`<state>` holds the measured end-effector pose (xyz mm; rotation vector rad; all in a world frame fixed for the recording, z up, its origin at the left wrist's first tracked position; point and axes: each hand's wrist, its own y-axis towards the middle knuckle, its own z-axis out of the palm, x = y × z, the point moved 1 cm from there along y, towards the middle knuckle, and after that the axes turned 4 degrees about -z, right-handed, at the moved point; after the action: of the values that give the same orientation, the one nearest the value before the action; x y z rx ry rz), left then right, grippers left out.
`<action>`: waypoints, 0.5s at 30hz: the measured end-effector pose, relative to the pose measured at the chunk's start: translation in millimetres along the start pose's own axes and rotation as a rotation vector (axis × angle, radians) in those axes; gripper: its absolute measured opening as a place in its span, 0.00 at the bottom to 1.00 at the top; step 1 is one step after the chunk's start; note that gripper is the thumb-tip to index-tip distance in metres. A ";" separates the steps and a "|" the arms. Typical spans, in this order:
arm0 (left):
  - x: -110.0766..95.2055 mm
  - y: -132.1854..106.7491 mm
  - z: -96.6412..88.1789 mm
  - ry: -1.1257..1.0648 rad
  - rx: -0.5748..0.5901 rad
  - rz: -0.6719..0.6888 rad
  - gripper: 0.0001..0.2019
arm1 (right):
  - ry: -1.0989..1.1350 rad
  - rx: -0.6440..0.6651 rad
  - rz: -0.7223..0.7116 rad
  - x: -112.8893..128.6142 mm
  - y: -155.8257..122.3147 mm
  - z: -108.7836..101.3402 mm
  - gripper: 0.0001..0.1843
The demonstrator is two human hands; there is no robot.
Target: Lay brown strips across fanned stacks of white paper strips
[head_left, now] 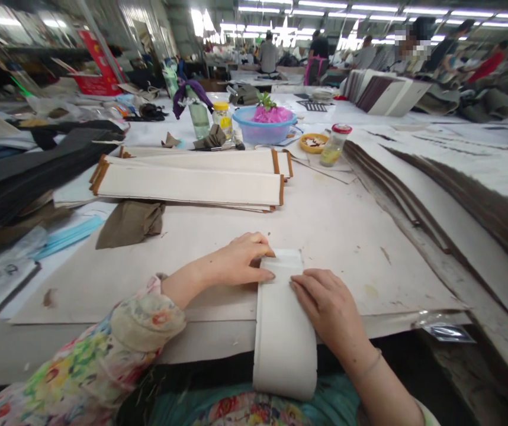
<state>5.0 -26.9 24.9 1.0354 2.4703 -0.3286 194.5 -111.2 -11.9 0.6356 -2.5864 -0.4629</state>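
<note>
A long off-white fabric strip point(283, 331) lies over the table's near edge and bends down toward my lap. Its far end rests flat on the table, with a paler, thin piece point(283, 258) at the top. My left hand point(245, 260) grips the strip's left edge near that end, thumb below and fingers above. On the opposite edge, the bent fingers of my right hand point(325, 296) hold the strip, fingertips on its surface. Whatever lies under the fingertips is hidden. Beyond my hands is a stack of similar off-white strips point(192, 184) with brown ends.
A folded brown cloth point(130, 225) and a blue face mask point(70, 236) lie to the left. Farther back stand a blue basin point(265, 130), a red-lidded jar point(336, 145) and a yellow dish point(314, 142). Layered long panels point(458, 219) line the right side. People work in the background.
</note>
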 end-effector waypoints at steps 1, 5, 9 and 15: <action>-3.4 3.6 1.6 0.024 -0.008 -0.026 0.15 | -0.006 -0.005 0.002 0.6 -1.0 -0.4 0.10; -19.5 21.1 10.7 0.127 -0.006 -0.062 0.13 | -0.001 -0.006 0.018 0.9 -4.2 -0.3 0.11; -28.8 33.0 18.7 0.114 -0.007 0.009 0.11 | 0.008 -0.020 0.027 0.1 -4.9 0.3 0.11; -26.6 35.2 24.3 0.037 -0.016 0.050 0.12 | 0.023 -0.059 0.025 1.7 -7.1 -0.4 0.08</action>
<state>54.3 -28.1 14.7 1.1037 2.4716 -0.2759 195.8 -118.1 -14.0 0.5845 -2.5461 -0.5191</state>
